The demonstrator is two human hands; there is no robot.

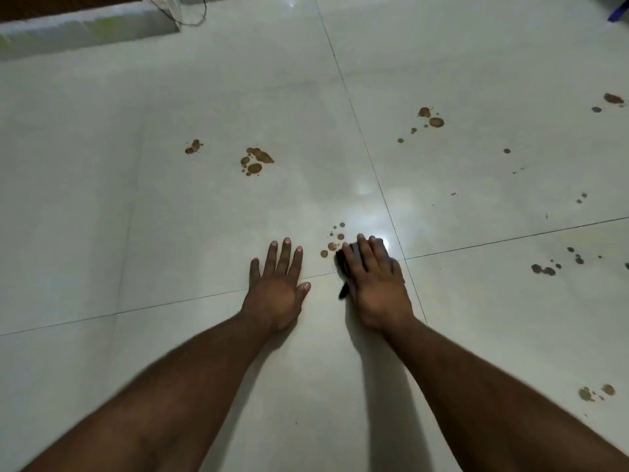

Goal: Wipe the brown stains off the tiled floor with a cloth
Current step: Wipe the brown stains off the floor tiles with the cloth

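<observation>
Most of the dark cloth [344,264] is hidden under the right hand [376,284]; only its left edge and a small dark tail near the thumb show, so its full shape cannot be made out. The right hand lies flat on it with fingers straight, pressing it onto the tiled floor [170,216] beside the crossing of two grout lines. The hand is a little blurred. The left hand [277,286] rests palm-down on the bare tile just beside it, fingers spread and straight, holding nothing.

A trail of small brown drops [332,241] lies just in front of the cloth, between the two hands' fingertips. Further off sit a larger brown stain cluster [256,160], a smaller blotch [194,146] to its left, and another group of spots [430,119] on the tile beyond the grout line. More spots [544,269] dot the right-hand tiles, and a pair near the lower right [595,392] looks fainter.

At the top left a low pale ledge [85,28] is cut off by the frame edge, with a thin dark cable [200,15] looping down beside it. A blue object [618,11] at the top right corner is too cropped to identify
</observation>
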